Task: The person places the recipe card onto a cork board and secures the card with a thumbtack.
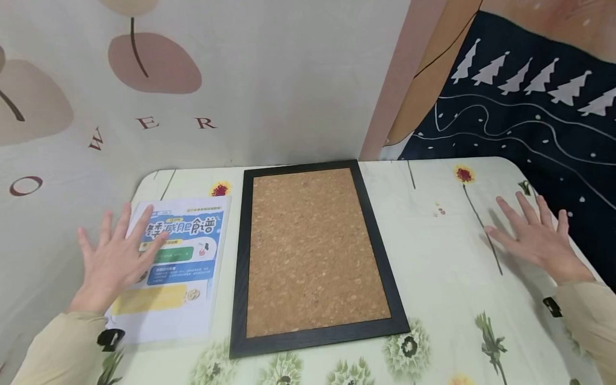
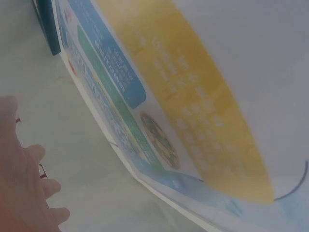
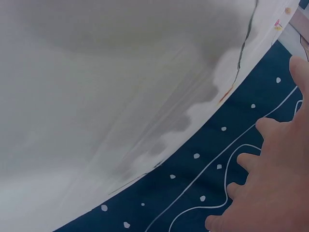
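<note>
My left hand (image 1: 114, 259) is spread with straight fingers above the left part of a printed booklet or sheet stack (image 1: 163, 318); whether it touches the paper I cannot tell. Blue, green and yellow blocks with printed characters cover that paper (image 2: 193, 96), which also shows in the left wrist view. Fingers fanned out, my right hand (image 1: 541, 240) hovers over the right side of the table and holds nothing. Between the two hands lies a cork board (image 1: 315, 256) in a black frame, its long sides running away from me. In the right wrist view the right hand (image 3: 275, 164) appears at the edge.
A flower-printed cloth (image 1: 433, 256) covers the table. Behind it hangs a pale curtain (image 1: 289, 80) with letters and shapes. To the right is a dark blue fabric (image 1: 510, 123) with white trees, beyond the table's rounded corner.
</note>
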`<control>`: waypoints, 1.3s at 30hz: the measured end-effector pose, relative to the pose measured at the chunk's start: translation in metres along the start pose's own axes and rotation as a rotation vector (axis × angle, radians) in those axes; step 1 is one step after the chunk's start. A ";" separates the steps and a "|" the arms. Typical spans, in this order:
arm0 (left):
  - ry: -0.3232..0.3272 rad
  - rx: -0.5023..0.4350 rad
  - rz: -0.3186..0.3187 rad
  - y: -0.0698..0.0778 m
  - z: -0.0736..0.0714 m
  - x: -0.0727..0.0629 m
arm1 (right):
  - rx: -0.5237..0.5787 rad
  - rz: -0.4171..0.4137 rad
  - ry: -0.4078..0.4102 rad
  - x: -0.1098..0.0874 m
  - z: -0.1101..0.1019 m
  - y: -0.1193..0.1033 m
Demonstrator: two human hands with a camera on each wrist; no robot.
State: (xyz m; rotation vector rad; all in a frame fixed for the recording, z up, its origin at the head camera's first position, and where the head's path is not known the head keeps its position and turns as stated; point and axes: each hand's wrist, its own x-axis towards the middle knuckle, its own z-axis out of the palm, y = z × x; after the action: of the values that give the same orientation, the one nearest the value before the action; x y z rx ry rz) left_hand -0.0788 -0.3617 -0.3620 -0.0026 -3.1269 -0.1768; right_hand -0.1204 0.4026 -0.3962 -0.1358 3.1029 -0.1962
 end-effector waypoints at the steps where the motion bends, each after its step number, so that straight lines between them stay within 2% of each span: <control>1: -0.003 -0.004 -0.001 -0.001 0.000 0.000 | 0.001 -0.002 -0.001 0.000 -0.001 -0.001; 12: -0.015 -0.046 -0.013 -0.009 0.004 -0.006 | 0.029 -0.049 -0.010 0.001 -0.005 -0.012; 19: -0.084 -0.061 -0.034 -0.024 0.006 -0.014 | 0.032 -0.066 0.006 -0.002 -0.006 -0.021; 23: -0.112 -0.086 -0.053 -0.033 0.009 -0.016 | 0.049 -0.105 0.029 0.000 -0.008 -0.024; 28: -0.224 -0.099 -0.107 -0.046 0.010 -0.017 | 0.112 -0.173 0.060 0.001 -0.009 -0.029; 31: -0.278 -0.107 -0.124 -0.055 0.010 -0.017 | 0.149 -0.180 0.067 0.000 -0.009 -0.033; 39: -0.193 -0.206 -0.097 -0.062 0.010 -0.016 | 0.195 -0.204 0.091 0.000 -0.007 -0.043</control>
State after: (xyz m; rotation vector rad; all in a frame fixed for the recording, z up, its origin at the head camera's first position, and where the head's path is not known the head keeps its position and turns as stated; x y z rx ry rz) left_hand -0.0633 -0.4227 -0.3792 0.1391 -3.2842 -0.5301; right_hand -0.1166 0.3608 -0.3841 -0.4496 3.1320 -0.5219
